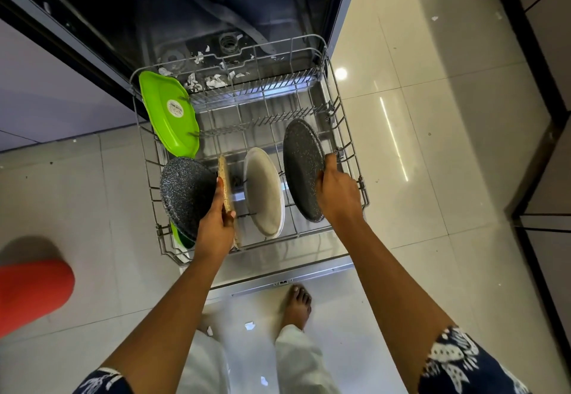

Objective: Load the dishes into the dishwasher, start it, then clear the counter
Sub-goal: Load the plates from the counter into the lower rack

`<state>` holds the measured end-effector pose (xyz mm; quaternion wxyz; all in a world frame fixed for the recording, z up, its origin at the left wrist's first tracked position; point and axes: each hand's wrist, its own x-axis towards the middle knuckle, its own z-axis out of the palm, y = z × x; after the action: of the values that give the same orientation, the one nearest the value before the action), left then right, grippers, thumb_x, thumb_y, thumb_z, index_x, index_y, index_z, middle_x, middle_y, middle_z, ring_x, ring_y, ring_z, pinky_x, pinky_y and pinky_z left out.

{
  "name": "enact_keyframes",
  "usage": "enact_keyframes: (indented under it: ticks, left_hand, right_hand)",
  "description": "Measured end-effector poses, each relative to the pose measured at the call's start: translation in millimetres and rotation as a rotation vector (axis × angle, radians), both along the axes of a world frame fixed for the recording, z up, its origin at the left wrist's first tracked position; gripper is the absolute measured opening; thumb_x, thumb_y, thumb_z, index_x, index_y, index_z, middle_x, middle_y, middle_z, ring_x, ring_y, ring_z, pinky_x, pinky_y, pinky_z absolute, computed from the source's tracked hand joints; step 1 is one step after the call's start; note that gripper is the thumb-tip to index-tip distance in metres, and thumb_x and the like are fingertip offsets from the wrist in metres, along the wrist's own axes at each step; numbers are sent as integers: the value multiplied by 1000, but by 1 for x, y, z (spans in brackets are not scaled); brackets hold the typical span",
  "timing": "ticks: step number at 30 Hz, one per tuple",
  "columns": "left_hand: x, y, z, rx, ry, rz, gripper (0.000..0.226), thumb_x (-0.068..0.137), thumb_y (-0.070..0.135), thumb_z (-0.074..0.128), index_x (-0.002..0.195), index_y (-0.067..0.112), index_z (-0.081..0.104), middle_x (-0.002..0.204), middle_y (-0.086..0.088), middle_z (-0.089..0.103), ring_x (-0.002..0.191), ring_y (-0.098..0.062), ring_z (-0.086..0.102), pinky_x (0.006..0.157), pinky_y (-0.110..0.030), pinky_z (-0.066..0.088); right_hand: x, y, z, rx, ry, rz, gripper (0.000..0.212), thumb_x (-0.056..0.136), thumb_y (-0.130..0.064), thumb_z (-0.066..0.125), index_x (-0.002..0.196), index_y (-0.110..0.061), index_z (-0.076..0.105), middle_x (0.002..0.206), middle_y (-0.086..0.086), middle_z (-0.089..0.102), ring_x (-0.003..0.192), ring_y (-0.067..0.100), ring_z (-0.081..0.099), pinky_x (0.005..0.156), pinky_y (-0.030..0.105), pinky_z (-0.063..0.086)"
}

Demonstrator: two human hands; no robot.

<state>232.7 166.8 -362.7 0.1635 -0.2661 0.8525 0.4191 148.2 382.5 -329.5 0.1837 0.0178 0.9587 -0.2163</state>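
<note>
The lower dishwasher rack (pixel 350 143) is pulled out over the open door. In it stand a green plate (pixel 168 115) at the back left, a dark speckled plate (pixel 185 192) at the front left, a thin beige speckled plate (pixel 225 183), a white plate (pixel 262 192) and another dark speckled plate (pixel 301 168) on the right. My left hand (pixel 216 223) grips the beige plate at its near edge. My right hand (pixel 336 189) holds the right dark plate by its rim.
The dishwasher tub (pixel 191 16) gapes open behind the rack, with white scraps on its floor. A red rounded object (pixel 31 288) sits on the tiled floor at the left. My bare foot (pixel 298 304) stands just before the door's edge. Dark cabinets line the right side.
</note>
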Motion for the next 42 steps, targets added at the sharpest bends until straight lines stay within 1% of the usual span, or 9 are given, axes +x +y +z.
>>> enact_keyframes:
  ticks: [7, 13, 17, 21, 27, 30, 33, 37, 42]
  left_hand:
    - [-3, 5, -1, 3, -22, -1, 75, 96, 4, 47, 148, 42, 8, 124, -16, 57, 97, -19, 53, 86, -28, 40]
    - [-1, 0, -2, -4, -10, 1, 76, 96, 9, 48, 146, 47, 5, 133, -18, 53, 112, -35, 56, 97, -44, 45]
    - [0, -5, -4, 4, 9, -4, 78, 97, 11, 49, 141, 56, 3, 134, -18, 52, 110, -34, 57, 95, -51, 48]
    - [3, -8, -8, 9, 14, -3, 78, 97, 13, 48, 139, 60, 2, 135, -19, 51, 112, -36, 56, 95, -55, 47]
    - [7, 0, -10, 23, 11, -1, 74, 98, 14, 47, 145, 51, 3, 133, -19, 52, 116, -37, 54, 100, -46, 41]
    - [5, 7, -7, 8, 18, -8, 74, 97, 10, 47, 147, 44, 4, 129, -17, 55, 113, -36, 56, 96, -40, 43]
    - [3, 8, -4, 28, 8, -21, 77, 95, 10, 52, 149, 40, 7, 140, -13, 48, 121, -35, 51, 100, -42, 40]
    - [2, -1, 25, 45, 34, -3, 71, 90, 11, 60, 150, 22, 23, 148, -11, 38, 132, -29, 41, 108, -38, 33]
    - [10, -43, 119, 166, 124, 43, 45, 87, 17, 60, 131, 12, 54, 128, -12, 59, 119, -26, 56, 104, -44, 42]
  right_hand:
    - [22, -7, -17, -29, -64, -28, 26, 98, -13, 38, 122, -4, 35, 84, 19, 64, 72, 33, 65, 63, 45, 56]
    - [6, -14, -38, -40, -163, -72, 25, 96, -12, 41, 120, -7, 36, 93, 21, 66, 82, 36, 64, 72, 45, 54]
    - [-24, -13, -44, 11, -206, -80, 29, 96, -12, 42, 123, -5, 33, 98, 21, 63, 87, 37, 62, 64, 38, 43]
    - [-44, -13, -44, 3, -253, -32, 28, 94, -10, 41, 122, -6, 35, 100, 23, 62, 90, 38, 61, 74, 45, 52]
    - [-36, -12, -43, 38, -394, -69, 46, 93, -8, 44, 136, -5, 26, 114, 23, 58, 103, 39, 58, 76, 40, 45]
    - [-31, -11, -43, 11, -389, -106, 50, 93, -11, 45, 137, -6, 24, 113, 22, 60, 101, 37, 59, 72, 37, 43]
    - [-27, -13, -34, 13, -332, -136, 51, 91, -19, 49, 135, -7, 26, 116, 21, 58, 104, 37, 56, 72, 37, 42]
    - [-13, -30, 10, 16, -153, -134, 50, 91, -23, 50, 135, -6, 32, 131, 18, 48, 120, 35, 42, 91, 45, 43]
    - [19, -81, 109, -66, -31, -35, 38, 90, -24, 50, 125, -11, 48, 122, 14, 57, 115, 33, 49, 91, 43, 47]
